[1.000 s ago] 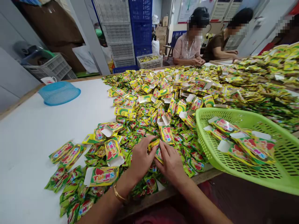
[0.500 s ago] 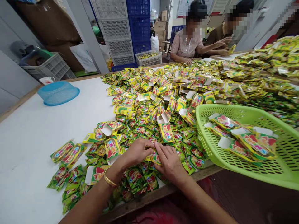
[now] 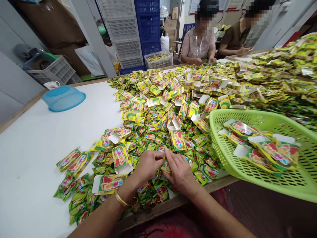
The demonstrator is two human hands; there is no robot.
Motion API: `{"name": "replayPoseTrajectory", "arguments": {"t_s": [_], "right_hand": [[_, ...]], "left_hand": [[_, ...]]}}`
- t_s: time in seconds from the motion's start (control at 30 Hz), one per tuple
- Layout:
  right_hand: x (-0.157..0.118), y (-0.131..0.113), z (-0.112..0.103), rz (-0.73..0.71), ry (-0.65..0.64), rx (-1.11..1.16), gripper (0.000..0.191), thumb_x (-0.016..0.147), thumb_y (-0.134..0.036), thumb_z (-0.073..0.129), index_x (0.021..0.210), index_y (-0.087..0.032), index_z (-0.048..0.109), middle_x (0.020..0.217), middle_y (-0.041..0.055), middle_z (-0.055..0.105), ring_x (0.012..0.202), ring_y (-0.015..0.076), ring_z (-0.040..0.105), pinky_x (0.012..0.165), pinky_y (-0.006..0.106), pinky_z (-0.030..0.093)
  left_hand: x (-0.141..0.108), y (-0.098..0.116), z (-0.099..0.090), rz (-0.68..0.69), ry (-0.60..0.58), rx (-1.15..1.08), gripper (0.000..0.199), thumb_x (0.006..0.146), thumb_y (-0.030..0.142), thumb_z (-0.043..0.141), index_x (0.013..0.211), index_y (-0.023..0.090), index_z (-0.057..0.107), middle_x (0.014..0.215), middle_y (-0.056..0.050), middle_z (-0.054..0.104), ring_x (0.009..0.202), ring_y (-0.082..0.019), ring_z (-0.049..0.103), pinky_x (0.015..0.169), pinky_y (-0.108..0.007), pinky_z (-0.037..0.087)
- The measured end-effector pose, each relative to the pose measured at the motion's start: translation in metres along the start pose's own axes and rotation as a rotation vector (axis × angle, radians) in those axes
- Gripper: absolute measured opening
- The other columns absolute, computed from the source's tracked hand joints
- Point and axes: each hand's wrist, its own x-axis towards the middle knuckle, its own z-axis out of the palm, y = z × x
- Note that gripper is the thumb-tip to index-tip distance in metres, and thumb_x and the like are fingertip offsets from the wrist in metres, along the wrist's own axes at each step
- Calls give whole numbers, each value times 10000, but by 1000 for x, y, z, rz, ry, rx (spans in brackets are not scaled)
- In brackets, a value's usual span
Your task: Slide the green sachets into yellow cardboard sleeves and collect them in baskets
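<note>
Both my hands meet near the table's front edge, over a heap of small green candy packets (image 3: 146,191). My left hand (image 3: 148,167) is closed, its thumb and fingertips pinched at the end of a small candy box. My right hand (image 3: 179,168) curls round the same candy box (image 3: 166,166), which is mostly hidden by its fingers. Just beyond lies an open yellow-green candy box (image 3: 177,138) with its white flaps up. Left of my left hand, two more boxes rest on the packets, one a flat box (image 3: 110,184) near my wrist.
A green plastic basket (image 3: 223,155) holding several filled boxes stands at the right, overhanging the table edge. A blue basket (image 3: 64,99) sits upside down on the white table (image 3: 32,148). Piled packets and boxes stretch back towards two seated people. Stacked crates (image 3: 126,36) stand behind.
My hands stay together, but the candy box between them is now more covered by my fingers. Across the table, one person's raised hand has come down. The view has shifted slightly.
</note>
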Motion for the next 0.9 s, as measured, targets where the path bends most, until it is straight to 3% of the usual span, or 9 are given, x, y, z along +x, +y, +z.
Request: {"name": "replayPoseTrajectory", "arguments": {"t_s": [0.1,0.27,0.4,0.5,0.6,0.67,0.73,0.8,0.9], "right_hand": [[0,-2,1,-18,23,3,677,907,-306,425,1455,-41,129,1268,173,545,1094,237,508,867,385,404],[-8,0,-3,25,-31,-48,681,891,-358,443,1452,-70,185,1311,177,502,1160,244,465,888,384,380],[-19,6,-3,111,-82,-109,663,880,-406,471,1435,-105,267,1064,133,602,932,241,536,774,368,412],[-23,7,-1,65,-66,-108,650,908,-423,422,1435,-83,249,942,106,596,834,225,529,711,346,428],[-18,5,-7,56,-41,-127,634,932,-445,360,1437,-82,234,971,114,590,847,224,528,715,344,439],[-12,10,-22,64,-12,-174,626,936,-453,353,1435,-91,245,962,111,592,831,217,531,705,332,439],[-7,26,-48,131,51,-284,632,925,-455,393,1431,-97,267,894,98,594,773,207,530,674,322,431],[-3,51,-83,286,135,-469,659,900,-470,449,1422,-98,297,832,97,590,725,213,528,650,339,419],[3,89,-129,538,292,-749,793,828,-587,505,1404,-70,334,1002,208,593,885,332,554,695,457,412]], "left_hand": [[1,0,11,39,-54,72,245,718,210,430,478,164,442,475,49,342,500,-88,323,513,-207,266],[0,1,9,-17,-116,79,238,698,198,410,473,179,335,457,59,302,444,-77,341,467,-196,253],[-2,2,12,-169,-160,-36,240,740,233,381,507,194,340,445,75,326,308,-74,395,356,-193,207],[-1,4,18,-125,-259,-68,236,744,221,383,516,198,330,400,79,336,296,-83,443,333,-174,208],[0,13,14,-149,-411,-162,192,759,240,389,576,195,427,338,69,403,285,-107,461,332,-168,296],[1,21,5,-168,-435,-291,194,766,270,414,718,164,570,411,37,524,302,-115,491,338,-187,358],[7,25,-8,-129,-305,-392,289,778,290,439,926,147,642,641,-20,666,348,-107,532,359,-207,401],[20,21,-20,-77,-66,-321,322,797,266,452,1024,162,655,891,-65,709,426,-100,573,428,-233,458],[49,5,-28,-34,195,165,295,792,161,496,1014,176,689,1045,-83,697,709,-159,654,705,-300,525]]}}
